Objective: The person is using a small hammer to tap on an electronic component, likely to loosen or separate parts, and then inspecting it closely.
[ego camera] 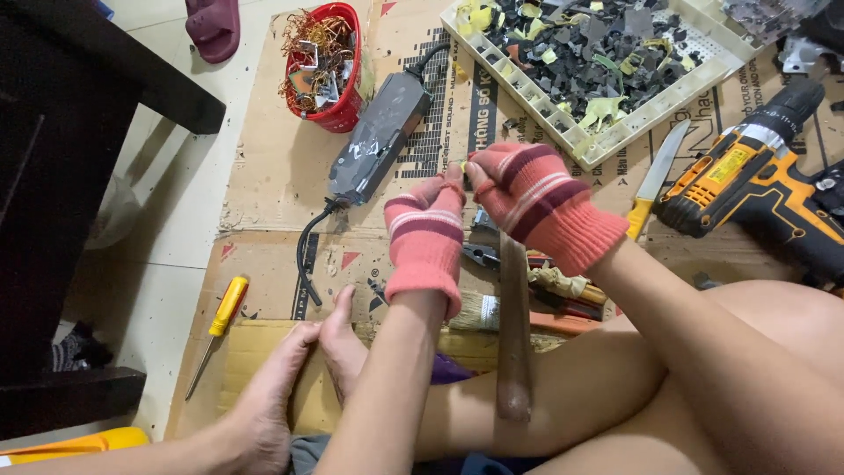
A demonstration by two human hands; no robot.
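Observation:
Both my hands wear pink and maroon striped knit gloves. My left hand [425, 230] and my right hand [534, 202] meet at the fingertips above the cardboard mat [272, 167], pinching a small yellowish piece [463, 167] between them; most of it is hidden by the gloves. Below my hands a long rusty metal bar [514, 325] lies across my leg. A black power adapter [380, 134] with a cable lies just left of my left hand.
A red basket [323, 66] of copper wire scraps stands at the back. A white tray [607, 62] holds dark and yellow bits. A yellow-handled knife [655, 180], an orange cordless drill [760, 189], a yellow screwdriver [221, 321], pliers and a brush [479, 310] lie around. Dark furniture [53, 176] stands left.

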